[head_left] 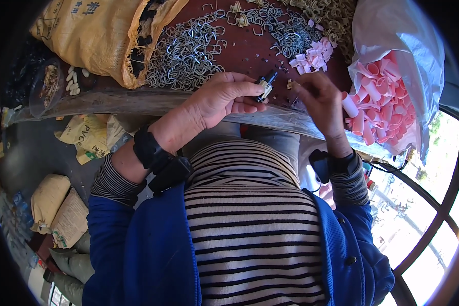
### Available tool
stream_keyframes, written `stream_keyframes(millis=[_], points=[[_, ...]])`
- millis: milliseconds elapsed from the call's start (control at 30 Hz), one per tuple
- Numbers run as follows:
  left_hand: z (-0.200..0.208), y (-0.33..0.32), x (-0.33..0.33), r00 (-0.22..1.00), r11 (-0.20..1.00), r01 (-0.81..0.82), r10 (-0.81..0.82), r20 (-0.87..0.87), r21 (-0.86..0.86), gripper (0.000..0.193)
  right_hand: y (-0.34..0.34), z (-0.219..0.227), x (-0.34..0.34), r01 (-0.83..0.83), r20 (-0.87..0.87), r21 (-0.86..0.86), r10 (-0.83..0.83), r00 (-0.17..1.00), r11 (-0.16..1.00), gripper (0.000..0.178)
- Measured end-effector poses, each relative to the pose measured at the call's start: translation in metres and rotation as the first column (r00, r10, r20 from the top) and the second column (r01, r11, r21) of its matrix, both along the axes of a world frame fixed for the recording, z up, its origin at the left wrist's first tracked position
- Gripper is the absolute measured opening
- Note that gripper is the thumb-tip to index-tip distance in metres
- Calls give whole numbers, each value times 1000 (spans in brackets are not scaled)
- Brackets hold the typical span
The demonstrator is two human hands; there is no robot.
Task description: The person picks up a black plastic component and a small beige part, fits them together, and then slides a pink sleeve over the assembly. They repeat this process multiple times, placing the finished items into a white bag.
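Over the near edge of the dark red table (pixel 242 51), my left hand (pixel 219 99) grips a small black-and-cream fitting (pixel 264 87) between thumb and fingers. A dark rod on the fitting points up and to the right. Just to its right, the thumb and fingertips of my right hand (pixel 321 99) pinch a tiny brownish piece (pixel 290 84), too small to name. The two hands are a short gap apart. Beyond them lie U-shaped metal clips (pixel 183 56), a heap of smaller grey metal pieces (pixel 293 38) and short pale-pink pieces (pixel 313 56).
A clear plastic bag (pixel 385 25) of pink tubes (pixel 382 97) stands at the right. Brass-coloured parts (pixel 334 18) are heaped at the far right. A yellow woven sack (pixel 92 38) and a round plastic tub (pixel 47 86) sit at the left. Paper sacks (pixel 61 211) rest lower left.
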State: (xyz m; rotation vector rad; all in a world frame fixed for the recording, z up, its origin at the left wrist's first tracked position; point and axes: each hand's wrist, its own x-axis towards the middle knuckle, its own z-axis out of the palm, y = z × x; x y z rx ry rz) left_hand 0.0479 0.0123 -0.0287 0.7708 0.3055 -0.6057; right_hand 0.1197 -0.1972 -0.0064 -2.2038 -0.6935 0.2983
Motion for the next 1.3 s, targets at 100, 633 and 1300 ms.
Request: stream_keyframes(millis=[100, 633, 1300], points=[[0, -1, -1, 1000, 1000, 17, -18, 21, 18, 23, -22, 2, 17, 58, 507, -247, 78, 859, 967, 9], [-2, -5, 3, 999, 999, -51, 50, 15, 13, 21, 8, -3, -9, 206, -395, 281, -83, 915, 937, 17], [-3, -4, 1, 996, 989, 92, -93, 5, 116, 23, 35, -10, -24, -206, 374, 43, 176, 911, 978, 32]])
